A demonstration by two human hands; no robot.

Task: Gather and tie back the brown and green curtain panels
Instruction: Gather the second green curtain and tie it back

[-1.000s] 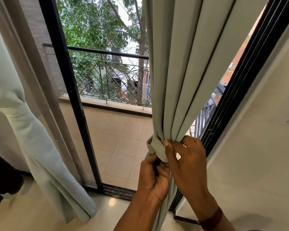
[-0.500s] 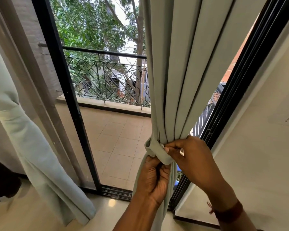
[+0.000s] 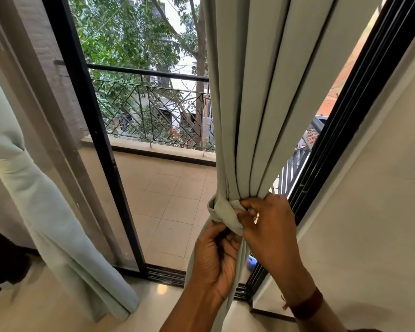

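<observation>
Up onto the knot (image 3: 224,212) goes our right hand (image 3: 271,226), pinching it; our left hand (image 3: 216,259) grips the curtain (image 3: 261,116) tail below. Pull unevenly and that knot may slip loose.

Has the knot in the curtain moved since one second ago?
No. The knot in the curtain stays at the same spot beside the black door frame.
</observation>
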